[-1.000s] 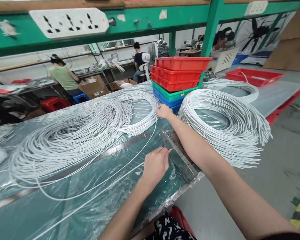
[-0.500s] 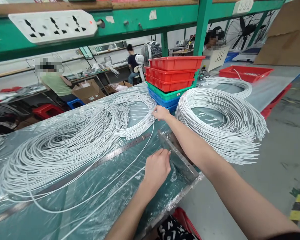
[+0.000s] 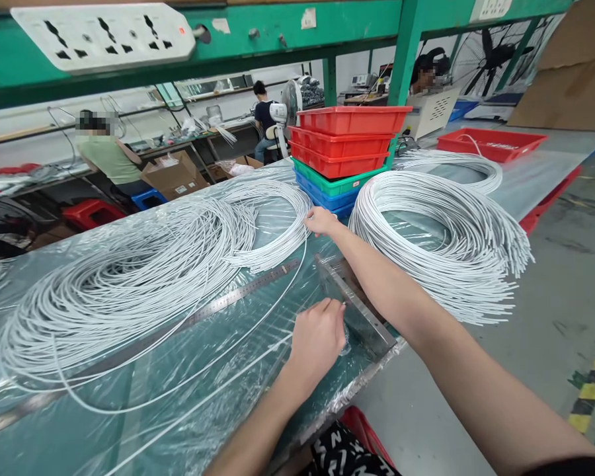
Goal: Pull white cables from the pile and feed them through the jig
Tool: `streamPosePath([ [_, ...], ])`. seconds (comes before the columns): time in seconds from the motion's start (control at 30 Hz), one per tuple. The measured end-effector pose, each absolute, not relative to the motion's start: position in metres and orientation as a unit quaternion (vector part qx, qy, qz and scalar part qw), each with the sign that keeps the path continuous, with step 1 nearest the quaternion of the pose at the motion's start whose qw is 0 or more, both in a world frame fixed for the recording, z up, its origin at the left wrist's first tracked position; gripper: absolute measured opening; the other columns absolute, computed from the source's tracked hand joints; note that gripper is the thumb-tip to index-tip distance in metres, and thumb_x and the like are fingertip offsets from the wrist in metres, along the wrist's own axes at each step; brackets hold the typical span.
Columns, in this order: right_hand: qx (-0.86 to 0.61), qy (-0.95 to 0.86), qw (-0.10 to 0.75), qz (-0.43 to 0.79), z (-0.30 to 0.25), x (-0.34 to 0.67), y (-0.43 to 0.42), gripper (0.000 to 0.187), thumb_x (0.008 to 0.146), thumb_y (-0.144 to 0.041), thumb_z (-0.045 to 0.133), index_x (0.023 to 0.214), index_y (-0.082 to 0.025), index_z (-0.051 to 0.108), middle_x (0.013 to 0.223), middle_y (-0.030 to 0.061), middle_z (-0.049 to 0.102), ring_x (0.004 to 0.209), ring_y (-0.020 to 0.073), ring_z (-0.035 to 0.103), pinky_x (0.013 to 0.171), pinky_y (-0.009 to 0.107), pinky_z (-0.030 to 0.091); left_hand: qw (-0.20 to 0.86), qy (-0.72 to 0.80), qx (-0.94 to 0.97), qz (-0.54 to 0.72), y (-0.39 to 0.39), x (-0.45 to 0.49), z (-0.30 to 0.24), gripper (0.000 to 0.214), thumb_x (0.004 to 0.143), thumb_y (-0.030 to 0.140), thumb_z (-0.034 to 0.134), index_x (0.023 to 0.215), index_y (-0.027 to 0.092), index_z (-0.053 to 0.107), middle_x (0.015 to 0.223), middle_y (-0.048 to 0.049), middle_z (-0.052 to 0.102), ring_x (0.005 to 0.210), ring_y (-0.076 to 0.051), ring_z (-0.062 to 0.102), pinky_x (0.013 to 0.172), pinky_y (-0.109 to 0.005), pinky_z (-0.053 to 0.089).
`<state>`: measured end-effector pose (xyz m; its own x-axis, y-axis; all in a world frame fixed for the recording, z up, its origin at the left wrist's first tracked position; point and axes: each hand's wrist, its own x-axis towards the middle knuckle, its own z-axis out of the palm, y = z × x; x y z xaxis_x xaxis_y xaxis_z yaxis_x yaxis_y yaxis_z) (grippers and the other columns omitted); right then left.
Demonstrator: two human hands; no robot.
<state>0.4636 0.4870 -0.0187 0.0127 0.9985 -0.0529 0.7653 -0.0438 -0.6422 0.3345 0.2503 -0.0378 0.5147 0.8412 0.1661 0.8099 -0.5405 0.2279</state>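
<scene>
My left hand [image 3: 319, 332] is closed around a white cable [image 3: 218, 393] that runs down to the lower left. A short tip of it pokes out by the fingers, close to the upright metal plate [image 3: 359, 307]. Farther off, my right hand [image 3: 321, 221] pinches another white cable [image 3: 280, 299] at the edge of a small coil of cables [image 3: 277, 248]. From those fingers this cable curves down and left across the plastic-covered table. A steel ruler [image 3: 228, 299] lies between it and a large loose bundle of white cables [image 3: 114, 291].
To the right lies a thick coil of cut white cables [image 3: 426, 264], its ends reaching the table edge. Stacked red, green and blue trays [image 3: 347, 149] stand behind my right hand. A green shelf beam with a power strip [image 3: 104, 38] crosses above. Other people sit at benches beyond.
My left hand has moved slightly right toward the metal plate, carrying its cable along. The right hand stays at the small coil, its pinch unchanged. The view has shifted a little.
</scene>
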Motion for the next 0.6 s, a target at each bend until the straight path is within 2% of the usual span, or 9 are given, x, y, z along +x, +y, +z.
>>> streamPosePath([
  [0.23, -0.675, -0.652, 0.221, 0.264, -0.0217, 0.4632, 0.4913, 0.033, 0.087, -0.033, 0.056, 0.116, -0.02, 0.065, 0.081, 0.0031, 0.074, 0.073, 0.0197, 0.071, 0.07, 0.027, 0.054, 0.07, 0.469, 0.872, 0.121, 0.2391, 0.3377, -0.0381, 0.03, 0.1, 0.021, 0.037, 0.076, 0.02, 0.055, 0.074, -0.0046, 0.062, 0.067, -0.018, 0.061, 0.057, -0.032, 0.031],
  [0.6, -0.668, -0.665, 0.208, 0.26, -0.0198, 0.4628, 0.4899, 0.029, 0.087, -0.031, 0.056, 0.11, -0.018, 0.067, 0.078, 0.0029, 0.073, 0.062, 0.0173, 0.07, 0.067, 0.026, 0.055, 0.06, 0.476, 0.869, 0.119, 0.2378, 0.3397, -0.036, 0.03, 0.099, 0.019, 0.037, 0.077, 0.019, 0.057, 0.072, -0.0022, 0.062, 0.067, -0.017, 0.061, 0.057, -0.03, 0.029],
])
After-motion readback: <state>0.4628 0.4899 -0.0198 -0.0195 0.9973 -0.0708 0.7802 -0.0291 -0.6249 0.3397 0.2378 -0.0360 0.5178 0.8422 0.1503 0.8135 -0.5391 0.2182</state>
